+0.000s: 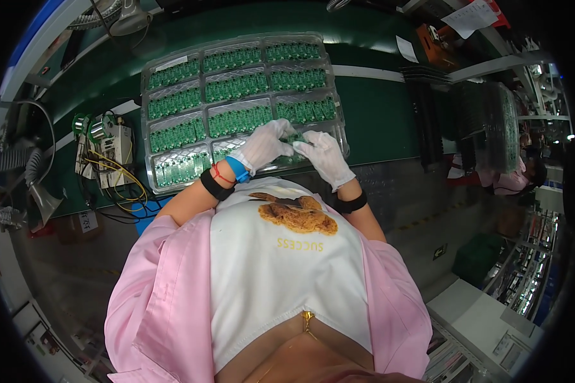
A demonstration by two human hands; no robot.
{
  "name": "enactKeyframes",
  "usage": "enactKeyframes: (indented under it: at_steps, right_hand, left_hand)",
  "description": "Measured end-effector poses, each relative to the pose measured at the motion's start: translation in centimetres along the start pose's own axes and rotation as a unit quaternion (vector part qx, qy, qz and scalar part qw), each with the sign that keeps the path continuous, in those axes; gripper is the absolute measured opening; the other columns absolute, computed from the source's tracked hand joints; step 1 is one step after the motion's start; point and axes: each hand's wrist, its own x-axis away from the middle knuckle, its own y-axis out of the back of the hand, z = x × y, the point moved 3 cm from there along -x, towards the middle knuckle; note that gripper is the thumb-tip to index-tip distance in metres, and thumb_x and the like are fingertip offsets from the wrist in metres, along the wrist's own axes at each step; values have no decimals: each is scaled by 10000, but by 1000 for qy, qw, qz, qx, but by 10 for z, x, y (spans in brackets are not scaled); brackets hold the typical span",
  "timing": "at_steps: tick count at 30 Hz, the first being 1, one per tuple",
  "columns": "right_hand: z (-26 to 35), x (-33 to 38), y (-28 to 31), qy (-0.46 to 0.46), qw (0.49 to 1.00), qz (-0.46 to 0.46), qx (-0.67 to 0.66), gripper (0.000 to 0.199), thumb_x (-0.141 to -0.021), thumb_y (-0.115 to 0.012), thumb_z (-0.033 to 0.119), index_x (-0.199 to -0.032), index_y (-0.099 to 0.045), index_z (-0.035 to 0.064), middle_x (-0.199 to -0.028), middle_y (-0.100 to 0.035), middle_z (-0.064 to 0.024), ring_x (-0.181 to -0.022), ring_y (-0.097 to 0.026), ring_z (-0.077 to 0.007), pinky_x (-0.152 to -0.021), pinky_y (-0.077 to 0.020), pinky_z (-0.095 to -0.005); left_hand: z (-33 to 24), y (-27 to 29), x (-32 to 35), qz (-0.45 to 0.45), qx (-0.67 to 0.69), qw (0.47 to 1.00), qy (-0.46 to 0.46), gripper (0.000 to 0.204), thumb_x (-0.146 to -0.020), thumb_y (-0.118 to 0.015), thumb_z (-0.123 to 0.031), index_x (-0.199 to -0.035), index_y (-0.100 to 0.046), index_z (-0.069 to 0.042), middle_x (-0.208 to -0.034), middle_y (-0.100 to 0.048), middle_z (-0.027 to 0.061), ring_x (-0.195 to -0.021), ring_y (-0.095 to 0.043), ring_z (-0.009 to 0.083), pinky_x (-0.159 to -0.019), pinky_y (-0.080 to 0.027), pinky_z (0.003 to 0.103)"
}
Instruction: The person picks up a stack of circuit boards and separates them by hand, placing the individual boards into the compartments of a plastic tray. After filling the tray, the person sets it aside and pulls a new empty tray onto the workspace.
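My left hand (262,147) and my right hand (324,156), both in white gloves, meet over the lower right part of a clear plastic tray (204,102). Between their closed fingertips is a small green circuit board (293,138), partly covered by the gloves. Rows of similar green circuit boards (236,87) fill the tray's compartments. The lower middle and lower right compartments are partly hidden by my hands. A blue band and a black band circle my left wrist; another black band is on my right forearm.
The tray lies on a green bench (377,105). To its left stands a boxy device (114,148) with yellow and black cables. A flexible hose nozzle (45,201) is further left. At right are black racks (426,115) and stacked clear trays (501,127); another person (514,180) is beyond.
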Motion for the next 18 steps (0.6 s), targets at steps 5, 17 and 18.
enactKeyframes:
  at_steps: [5,17,18]
  right_hand:
    - [25,11,13,288,934,-9,213,197,-847,-600,167,-971,-599,14,-899,-597,-134,-909,-582,-243,-777,-466,-341]
    - [-56,-4,29,-248,963,-72,-79,255,-815,-617,171,-993,-620,-10,-782,-615,-151,-725,-604,-375,-713,-505,-415]
    - [-71,-4,28,-247,963,-73,-78,255,-815,-617,171,-993,-620,-10,-782,-615,-151,-725,-604,-375,-713,-505,-415]
  left_hand:
    - [-11,3,10,48,14,997,-66,393,-755,-713,-250,-979,-587,48,-890,-629,185,-797,-640,251,-687,-519,338]
    - [11,7,12,34,249,968,-21,341,-829,-637,-191,-1045,-559,61,-905,-571,169,-665,-624,194,-584,-502,323]
    - [16,9,12,-10,354,933,60,355,-818,-643,-175,-1062,-546,63,-914,-568,172,-658,-622,194,-575,-501,318]
